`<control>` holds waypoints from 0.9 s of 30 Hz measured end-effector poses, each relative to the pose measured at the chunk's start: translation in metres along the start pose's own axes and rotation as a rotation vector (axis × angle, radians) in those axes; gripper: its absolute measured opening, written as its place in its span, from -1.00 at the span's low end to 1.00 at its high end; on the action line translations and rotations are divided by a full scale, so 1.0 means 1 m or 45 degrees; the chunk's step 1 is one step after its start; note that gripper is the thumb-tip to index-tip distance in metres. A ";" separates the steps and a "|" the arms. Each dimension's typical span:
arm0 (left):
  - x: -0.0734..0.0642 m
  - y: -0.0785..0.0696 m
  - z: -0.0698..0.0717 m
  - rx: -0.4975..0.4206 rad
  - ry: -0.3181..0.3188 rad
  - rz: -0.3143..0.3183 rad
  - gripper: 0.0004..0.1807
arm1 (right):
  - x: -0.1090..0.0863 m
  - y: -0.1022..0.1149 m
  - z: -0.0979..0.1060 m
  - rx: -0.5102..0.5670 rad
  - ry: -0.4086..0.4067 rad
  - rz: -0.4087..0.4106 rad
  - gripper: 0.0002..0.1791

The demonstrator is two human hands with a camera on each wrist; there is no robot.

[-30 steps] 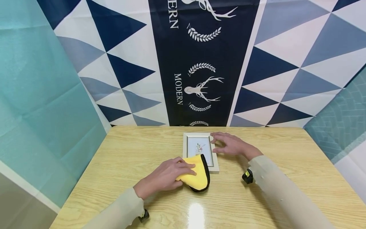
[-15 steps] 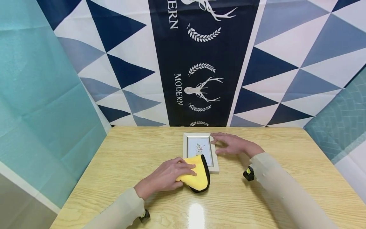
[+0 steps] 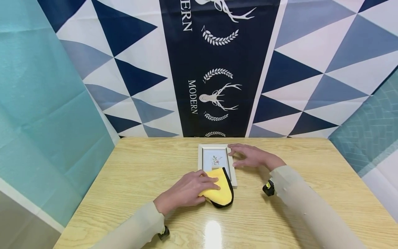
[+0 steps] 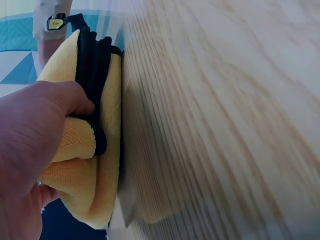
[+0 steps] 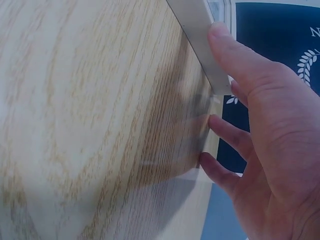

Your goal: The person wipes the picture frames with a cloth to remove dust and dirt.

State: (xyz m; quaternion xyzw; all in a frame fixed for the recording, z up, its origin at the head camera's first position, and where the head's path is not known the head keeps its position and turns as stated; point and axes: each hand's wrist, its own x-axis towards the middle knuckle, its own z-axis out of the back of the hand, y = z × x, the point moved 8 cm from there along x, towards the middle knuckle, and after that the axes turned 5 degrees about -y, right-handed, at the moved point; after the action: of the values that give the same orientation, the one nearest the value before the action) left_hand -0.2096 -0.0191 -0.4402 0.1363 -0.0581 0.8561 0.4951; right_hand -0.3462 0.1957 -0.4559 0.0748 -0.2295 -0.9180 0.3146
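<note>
A pale-rimmed picture frame [image 3: 200, 162] with a small floral print lies flat on the wooden table. Its lower part is covered by a folded yellow cleaning cloth [image 3: 222, 193] with black edging. My left hand [image 3: 191, 189] grips that cloth, fingers spread over the top. In the left wrist view the thumb is tucked into the folds of the cloth [image 4: 107, 165]. At the frame's upper right corner, my right hand [image 3: 248, 156] holds it between thumb and forefinger. The right wrist view shows the thumb against the frame's side [image 5: 200, 40], with other fingertips touching the table.
The wooden table [image 3: 140, 166] ends at a patterned backdrop [image 3: 217, 69] just behind the frame. Teal sheets [image 3: 46, 103] hang along the left side and at the right. A black device [image 3: 268, 188] is strapped to each wrist.
My left hand has slid the yellow cloth slightly to the right along the frame's lower edge. The right hand stays at the frame's corner.
</note>
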 end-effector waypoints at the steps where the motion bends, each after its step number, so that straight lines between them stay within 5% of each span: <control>1: 0.002 -0.002 -0.001 0.006 0.003 -0.001 -0.38 | 0.000 0.000 0.000 0.002 0.002 -0.001 -0.58; 18: 0.044 -0.032 -0.020 0.140 0.075 -0.048 -0.40 | 0.001 0.005 0.000 -0.006 0.005 0.021 -0.62; 27: 0.050 -0.037 -0.020 0.155 0.058 -0.063 -0.40 | 0.001 0.003 0.000 -0.002 0.008 0.029 -0.64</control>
State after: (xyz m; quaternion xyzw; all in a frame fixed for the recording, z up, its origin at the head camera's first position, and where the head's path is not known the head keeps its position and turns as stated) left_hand -0.2052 0.0455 -0.4466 0.1482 0.0087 0.8485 0.5080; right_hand -0.3454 0.1931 -0.4541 0.0747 -0.2286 -0.9144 0.3257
